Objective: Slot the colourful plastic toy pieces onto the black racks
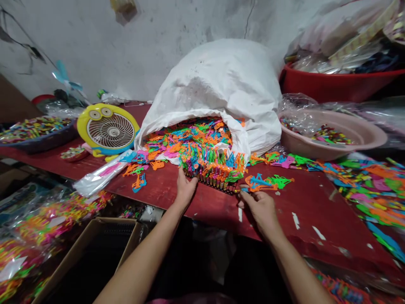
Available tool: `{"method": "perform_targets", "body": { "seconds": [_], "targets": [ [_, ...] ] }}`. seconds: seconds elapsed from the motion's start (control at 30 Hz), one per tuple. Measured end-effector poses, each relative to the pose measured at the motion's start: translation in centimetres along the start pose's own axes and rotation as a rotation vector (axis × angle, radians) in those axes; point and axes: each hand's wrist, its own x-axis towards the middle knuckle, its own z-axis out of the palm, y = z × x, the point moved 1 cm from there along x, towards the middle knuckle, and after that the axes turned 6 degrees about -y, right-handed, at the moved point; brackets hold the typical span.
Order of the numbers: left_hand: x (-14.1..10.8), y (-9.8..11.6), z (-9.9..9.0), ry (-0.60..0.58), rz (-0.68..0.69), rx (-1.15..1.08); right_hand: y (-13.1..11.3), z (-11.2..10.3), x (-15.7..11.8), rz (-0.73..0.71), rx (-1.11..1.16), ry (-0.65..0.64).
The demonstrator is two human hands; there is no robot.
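Left of the hands sit one yellow desk fan [107, 128] and one cardboard box [85, 253]. The left hand [186, 188], fingers spread, rests against one packed row of neon plastic pieces [213, 173], just before one white sack [218, 88], while the right hand [256, 209] pinches one orange-and-blue plastic sprig [261, 183]. Further right stands one pink basin [332, 135].

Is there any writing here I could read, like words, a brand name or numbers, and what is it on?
No word, brand or number can be read anywhere.
Yellow strip by the plastic bags, top right: any print is too blurred to read.
Yellow fan: no lettering shows.
Colourful plastic pieces: too small to tell if they carry any marks.
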Motion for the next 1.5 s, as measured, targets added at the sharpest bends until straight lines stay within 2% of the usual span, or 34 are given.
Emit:
{"method": "perform_targets", "body": {
  "seconds": [0.13, 0.3, 0.53, 0.7, 0.77, 0.8, 0.87, 0.9, 0.93, 0.97, 1.03, 1.07, 1.13, 1.2, 1.33, 1.5],
  "targets": [
    [-2.1, 0.0, -0.4, -0.012, 0.014, 0.112, 1.0, 0.3, 0.0, -0.041, -0.245, 0.019],
    [-4.2, 0.2, -0.8, -0.013, -0.024, 0.175, 0.5, -0.1, -0.3, -0.178, -0.461, 0.052],
    [-4.3, 0.4, -1.0, -0.032, -0.005, 0.178, 0.1, 0.0, 0.0, -0.32, -0.544, 0.012],
    [-4.2, 0.3, -1.2, -0.064, -0.026, 0.114, -0.5, 0.7, 0.0, -0.387, -0.717, -0.016],
    [-4.2, 0.9, -1.9, -0.02, -0.039, 0.064, -0.4, 0.8, 0.0, -0.378, -0.747, -0.014],
    [-4.2, 1.7, -2.3, 0.042, -0.02, 0.071, -0.3, 0.9, 0.0, -0.37, -0.756, -0.009],
    [-4.2, 4.2, -3.4, 0.194, 0.117, 0.162, -0.1, 0.9, 0.2, -0.363, -0.768, -0.01],
    [-4.2, 5.9, -3.8, 0.236, 0.239, 0.224, -0.1, 0.8, 0.3, -0.363, -0.775, -0.016],
    [-4.2, 7.7, -3.9, 0.205, 0.384, 0.272, 0.0, 0.8, 0.4, -0.363, -0.783, -0.028],
    [-4.2, 9.5, -3.8, 0.127, 0.509, 0.305, 0.0, 0.7, 0.5, -0.364, -0.792, -0.048],
    [-3.8, 12.8, -2.8, -0.118, 0.678, 0.367, -0.2, 0.6, 0.8, -0.362, -0.822, -0.094],
    [-3.5, 14.1, -1.9, -0.272, 0.735, 0.409, -0.4, 0.5, 0.9, -0.356, -0.85, -0.111],
    [-2.7, 15.8, 0.2, -0.507, 0.796, 0.521, -0.7, 0.5, 1.1, -0.327, -0.936, -0.133],
    [-1.7, 16.5, 2.3, -0.651, 0.805, 0.636, -1.1, 0.6, 1.2, -0.282, -1.028, -0.135],
    [0.3, 16.3, 5.1, -0.799, 0.805, 0.763, -1.4, 0.8, 1.1, -0.246, -1.077, -0.14],
    [1.3, 15.5, 5.4, -0.855, 0.778, 0.817, -1.0, 1.0, 0.5, -0.258, -1.087, -0.119]
  ]
}}
